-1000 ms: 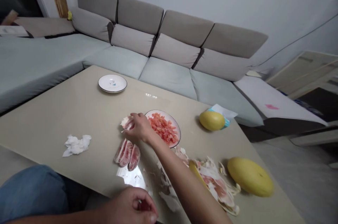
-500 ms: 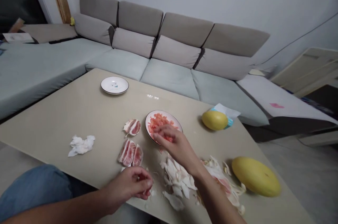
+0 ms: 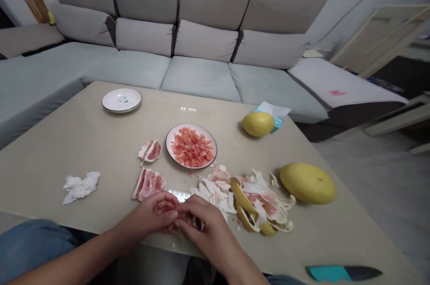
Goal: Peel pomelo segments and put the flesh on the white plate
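Note:
My left hand [image 3: 154, 215] is curled around a small piece of red pomelo flesh [image 3: 169, 208], mostly hidden by the fingers. Against it, my right hand [image 3: 204, 222] pinches at the same piece with thumb and fingertips. Just behind my left hand lie several pink pomelo segments [image 3: 148, 184], with another chunk of segments [image 3: 150, 151] farther back. A white plate with a dark rim [image 3: 172, 145] holds a heap of red pomelo flesh [image 3: 193, 147]. Beside my right hand are white membrane scraps [image 3: 215, 193] and thick yellow peel [image 3: 243, 200].
A whole yellow pomelo [image 3: 307, 183] sits at the right, another [image 3: 258, 124] by a blue tissue pack [image 3: 277, 123]. A knife with a teal handle [image 3: 329, 273] lies near the front edge. A crumpled tissue [image 3: 80, 187] and white plate [image 3: 116, 105] are at left.
My right hand has come back from over the plate of flesh to meet my left hand. The view has shifted, bringing the knife into sight.

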The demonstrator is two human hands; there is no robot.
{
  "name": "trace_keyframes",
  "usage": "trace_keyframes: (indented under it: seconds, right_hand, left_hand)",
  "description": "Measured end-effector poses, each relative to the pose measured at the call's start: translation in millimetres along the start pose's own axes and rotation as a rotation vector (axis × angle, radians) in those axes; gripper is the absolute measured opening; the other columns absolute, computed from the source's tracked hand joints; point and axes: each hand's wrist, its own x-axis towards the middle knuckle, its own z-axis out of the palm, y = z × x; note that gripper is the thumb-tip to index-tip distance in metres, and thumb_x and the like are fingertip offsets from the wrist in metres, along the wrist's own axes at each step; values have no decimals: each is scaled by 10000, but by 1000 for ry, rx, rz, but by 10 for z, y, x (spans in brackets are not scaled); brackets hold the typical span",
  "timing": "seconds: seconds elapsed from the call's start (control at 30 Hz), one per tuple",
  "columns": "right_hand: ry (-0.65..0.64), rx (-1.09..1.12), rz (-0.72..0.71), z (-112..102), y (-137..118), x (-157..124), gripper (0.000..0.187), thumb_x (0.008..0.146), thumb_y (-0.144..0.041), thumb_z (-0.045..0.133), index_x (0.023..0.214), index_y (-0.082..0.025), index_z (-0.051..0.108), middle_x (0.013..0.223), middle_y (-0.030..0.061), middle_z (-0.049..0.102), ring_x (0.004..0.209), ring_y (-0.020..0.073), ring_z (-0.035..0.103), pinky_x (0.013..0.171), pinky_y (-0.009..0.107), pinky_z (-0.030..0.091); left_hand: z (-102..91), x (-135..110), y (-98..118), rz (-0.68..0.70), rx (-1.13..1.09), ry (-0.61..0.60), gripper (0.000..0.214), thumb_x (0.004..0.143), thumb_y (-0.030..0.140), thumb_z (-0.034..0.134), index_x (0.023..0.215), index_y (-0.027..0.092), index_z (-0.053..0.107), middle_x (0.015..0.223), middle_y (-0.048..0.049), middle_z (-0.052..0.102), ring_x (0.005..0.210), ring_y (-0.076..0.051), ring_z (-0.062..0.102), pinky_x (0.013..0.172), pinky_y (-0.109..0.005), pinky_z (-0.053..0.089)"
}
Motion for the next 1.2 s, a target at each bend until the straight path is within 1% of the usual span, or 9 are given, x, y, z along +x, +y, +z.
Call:
trace_keyframes:
  seconds: [0.1,0.23,0.4,0.63,0.77,0.9,1.07,1.13,1.2]
  right_hand:
    - [27,50,51,-15,63,-7,128,830,-186,645,924,-223,722,813,26,642,726,145,596,645,246,457]
    - [38,146,125,-6,69,2,101,841,-259,650,908,-220,715,832,29,648,710,143,592,613,240,452]
    - [62,246,203,35,50,22,144,824,-340,661,869,-214,712,844,35,659,723,152,599,617,247,464]
    - [1,733,384,69,120,37,283,731,-415,759,869,-182,676,666,-11,651,612,118,599,633,248,479]
    - [-18,819,409,67,132,33,297,722,-419,766,857,-173,670,646,-12,656,605,122,611,652,262,492]
    - [82,683,408,-48,170,111,284,744,-415,735,889,-182,659,663,-14,644,608,133,613,625,260,492]
    - [501,0,111,-360,397,424,219,838,-345,594,974,-180,640,862,43,678,744,168,621,670,284,504]
    - [587,-118,73,-439,532,546,201,844,-317,568,970,-173,629,885,60,674,759,182,609,671,299,488]
    - [605,-173,48,-467,659,632,154,826,-286,571,914,-178,637,861,59,670,762,194,598,691,319,473]
  left_hand:
    - [-35,2,-20,-6,-64,-9,343,757,390,732,997,187,595,959,-49,653,842,-172,629,844,-387,494]
    - [-104,14,-80,72,-42,36,490,622,269,845,1036,212,588,976,-48,658,931,-211,627,846,-361,471]
    - [-136,21,-124,136,1,79,462,604,265,850,990,202,602,970,-48,670,942,-210,624,860,-335,439]
    - [-28,-43,-39,99,-103,12,369,656,248,819,954,161,620,844,-37,680,815,-170,627,806,-321,447]
    - [-4,-73,0,51,-189,-5,357,685,218,807,984,156,623,880,-42,680,847,-166,638,851,-332,456]
    - [-15,-90,22,-7,-269,-2,360,711,182,795,1027,167,624,893,-32,674,864,-148,638,895,-333,457]
    - [-40,-84,25,-28,-366,53,302,733,152,784,1000,149,643,913,-49,678,881,-143,645,917,-327,461]
    - [-46,-77,18,-24,-393,52,271,736,146,783,974,143,654,914,-50,678,883,-141,647,920,-325,467]
    - [-47,-69,7,-31,-405,49,266,724,143,793,957,140,665,918,-52,681,885,-142,651,922,-322,473]
